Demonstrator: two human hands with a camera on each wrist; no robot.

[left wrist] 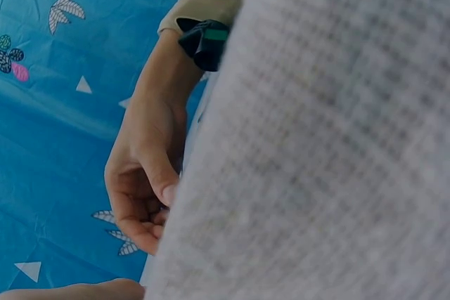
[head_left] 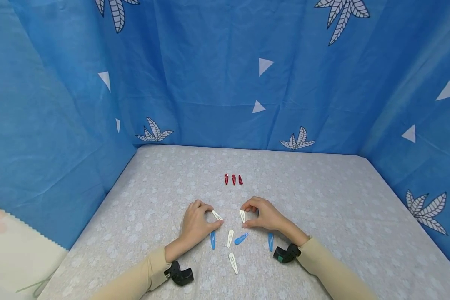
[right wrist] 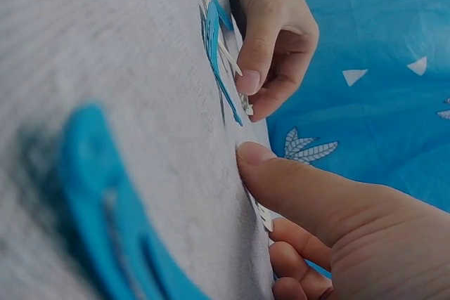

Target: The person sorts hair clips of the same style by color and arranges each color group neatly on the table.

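In the head view my left hand [head_left: 196,221] pinches a white snap hair clip [head_left: 217,215] by its two ends, between thumb and fingers, at the tabletop. Facing it, my right hand [head_left: 265,215] holds another white hair clip [head_left: 242,216] the same way. Two more white clips [head_left: 230,238] lie nearer the front, between the wrists. Of three blue clips [head_left: 241,238], one lies beside each hand and one between them. The right wrist view shows the right thumb and fingers [right wrist: 309,194] at the edge of a white clip [right wrist: 265,217], mostly hidden.
Three red hair clips [head_left: 234,179] stand in a row farther back on the patterned grey tablecloth [head_left: 315,191]. A blue curtain [head_left: 217,75] encloses the table's back and sides. Each wrist carries a black camera [head_left: 180,274].
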